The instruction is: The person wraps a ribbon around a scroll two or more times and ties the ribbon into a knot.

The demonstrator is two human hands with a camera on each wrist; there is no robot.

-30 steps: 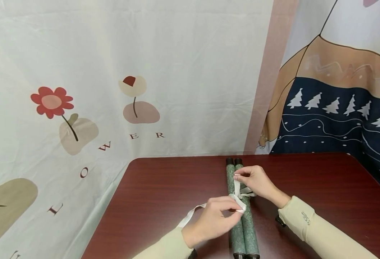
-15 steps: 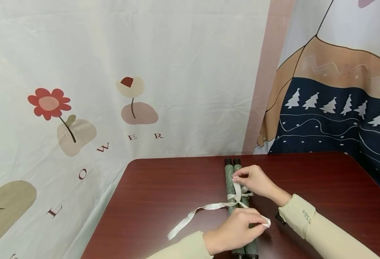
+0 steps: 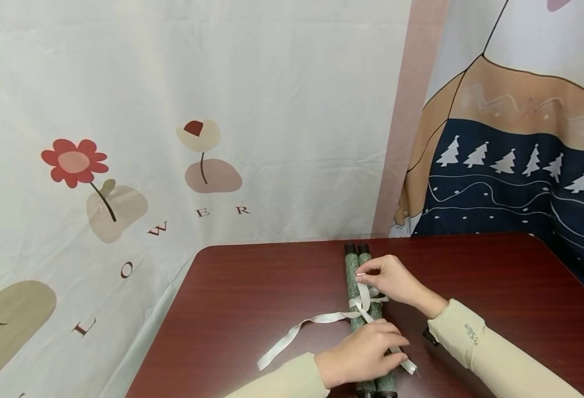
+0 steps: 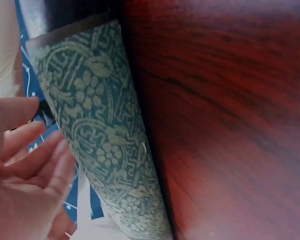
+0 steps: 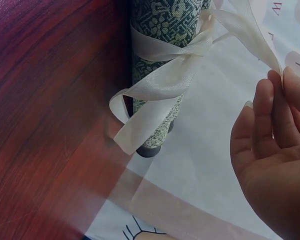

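A white ribbon (image 5: 160,82) is tied round two green patterned rolls (image 3: 352,276), its knot on the near side of the right fingertips and beyond the left ones. The rolls lie side by side, running away from the person, with black ends (image 3: 363,248) farther out than the right fingers. The right hand (image 3: 395,278) pinches one length of ribbon between thumb and forefinger, drawn up from the knot; its other fingers lie loosely curved. Below that hand, a ribbon loop and a cut end stick out over the right-hand roll. The left hand (image 3: 366,351) is over the near part of the rolls, fingers relaxed, with a gap between thumb and forefinger. A ribbon end passes below these fingers and shows just past their tips; whether they touch it, I cannot tell. To the left of the left fingers, a long ribbon tail trails across the dark red table (image 3: 252,287). Behind both hands run pale sleeves (image 3: 490,342). Well beyond the fingertips hang a flower-printed pale cloth (image 3: 292,110) and, to its right, a navy and tan cloth (image 3: 495,215) with white trees
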